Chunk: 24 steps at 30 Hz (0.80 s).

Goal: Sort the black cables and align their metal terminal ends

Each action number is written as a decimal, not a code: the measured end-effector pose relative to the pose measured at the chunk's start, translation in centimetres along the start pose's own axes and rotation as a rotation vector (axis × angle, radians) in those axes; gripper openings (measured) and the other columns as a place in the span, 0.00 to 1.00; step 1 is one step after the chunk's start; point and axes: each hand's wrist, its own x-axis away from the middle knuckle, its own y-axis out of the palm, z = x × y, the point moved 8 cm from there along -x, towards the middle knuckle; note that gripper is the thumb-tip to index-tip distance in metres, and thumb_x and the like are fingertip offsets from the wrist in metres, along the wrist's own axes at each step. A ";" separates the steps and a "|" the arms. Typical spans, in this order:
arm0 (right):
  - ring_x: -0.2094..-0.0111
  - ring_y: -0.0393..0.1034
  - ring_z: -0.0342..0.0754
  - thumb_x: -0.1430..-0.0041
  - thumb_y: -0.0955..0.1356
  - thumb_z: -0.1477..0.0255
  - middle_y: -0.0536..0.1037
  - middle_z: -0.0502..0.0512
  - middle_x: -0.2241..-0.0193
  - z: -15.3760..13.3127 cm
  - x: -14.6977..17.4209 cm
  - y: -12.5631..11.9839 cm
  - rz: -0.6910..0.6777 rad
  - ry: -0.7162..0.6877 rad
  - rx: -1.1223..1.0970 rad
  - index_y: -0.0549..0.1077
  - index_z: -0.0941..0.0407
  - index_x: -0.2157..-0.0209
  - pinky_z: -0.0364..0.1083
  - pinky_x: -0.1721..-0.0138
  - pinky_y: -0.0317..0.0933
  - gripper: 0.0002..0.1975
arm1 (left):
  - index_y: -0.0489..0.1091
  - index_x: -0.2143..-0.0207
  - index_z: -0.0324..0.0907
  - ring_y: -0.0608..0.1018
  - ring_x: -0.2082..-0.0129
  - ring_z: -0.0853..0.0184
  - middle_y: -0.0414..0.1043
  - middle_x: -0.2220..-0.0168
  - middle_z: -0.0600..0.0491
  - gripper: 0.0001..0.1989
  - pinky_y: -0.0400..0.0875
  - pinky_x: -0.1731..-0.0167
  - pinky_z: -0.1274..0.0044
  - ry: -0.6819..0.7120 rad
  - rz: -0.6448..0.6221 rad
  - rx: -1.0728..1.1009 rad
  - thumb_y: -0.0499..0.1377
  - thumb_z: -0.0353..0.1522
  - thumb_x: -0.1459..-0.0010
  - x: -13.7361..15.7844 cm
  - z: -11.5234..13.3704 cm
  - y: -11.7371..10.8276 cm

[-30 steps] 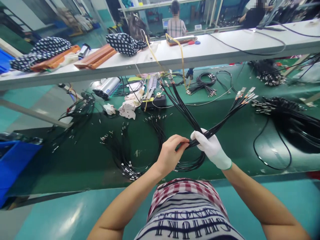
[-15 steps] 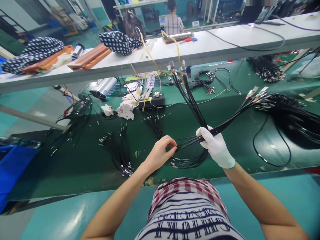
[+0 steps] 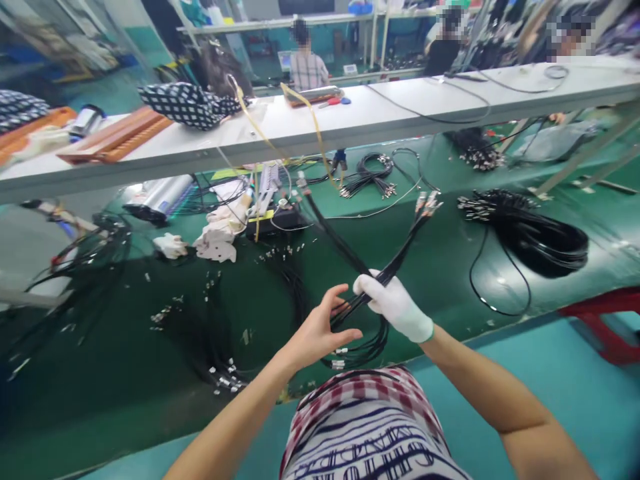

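Over the green workbench (image 3: 435,280), our gloved right hand (image 3: 393,303) grips slim black cables (image 3: 400,256), silvery connectors (image 3: 429,203) toward eleven and one o'clock, our left hand (image 3: 320,333) splayed.

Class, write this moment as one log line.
right hand: gloved, gripping black cables | left hand: bare, open near them | below: green tabletop

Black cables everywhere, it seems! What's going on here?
A person holds a bunch of black cables in the gloved right hand, its silvery ends fanning out beyond the glove. The bare left hand is open beside the cables, thumb and fingers apart; whether it touches them is hard to tell. More bundles lie on the green bench, including a thick looped bundle to the right.
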 end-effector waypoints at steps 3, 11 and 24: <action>0.73 0.59 0.40 0.42 0.69 0.61 0.67 0.49 0.73 0.5 0.4 0.1 -0.128 0.012 0.014 0.72 0.59 0.66 0.39 0.73 0.56 0.14 | 0.73 0.59 0.38 0.68 0.73 0.70 0.69 0.72 0.54 0.16 0.62 0.72 0.78 -0.061 -0.131 0.053 0.56 0.41 0.39 -0.4 -0.3 2.7; 0.78 0.53 0.35 0.41 0.70 0.60 0.65 0.48 0.71 3.9 1.4 -3.8 -0.374 0.226 -0.098 0.71 0.60 0.54 0.37 0.79 0.50 0.20 | 0.72 0.52 0.41 0.75 0.59 0.63 0.74 0.58 0.48 0.15 0.69 0.58 0.73 0.375 -0.402 -0.418 0.50 0.34 0.34 2.0 3.5 6.2; 0.82 0.57 0.34 0.37 0.67 0.71 0.68 0.47 0.76 6.7 0.1 4.6 -0.728 0.578 -0.411 0.73 0.63 0.61 0.35 0.81 0.51 0.09 | 0.75 0.72 0.38 0.75 0.65 0.56 0.74 0.68 0.43 0.12 0.68 0.55 0.64 1.002 -0.497 -1.229 0.53 0.29 0.41 2.2 6.0 14.5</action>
